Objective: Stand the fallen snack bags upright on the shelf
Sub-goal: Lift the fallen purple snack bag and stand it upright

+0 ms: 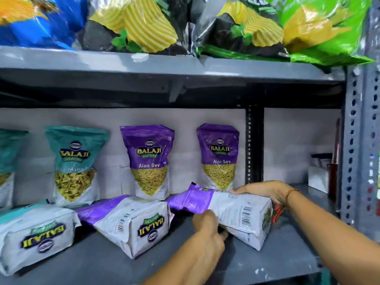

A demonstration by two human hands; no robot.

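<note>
We hold the fallen purple bag (232, 210), lying near the right end of the shelf (277, 262), with our right hand (265, 191) over its bottom end and left hand (207, 227) gripping its side; it looks light, soft and slippery.

Surfaces: painted metal shelving, glossy plastic snack packaging

Shelf (144, 266) grey painted metal, matt, paint chipped white at front edge; perforated upright (352, 140) same finish; fallen purple bag (236, 208) glossy plastic film, creased; standing pouches (149, 161) glossy with clear window; upper-shelf chip bags (144, 23) shiny, crinkled film.
</note>
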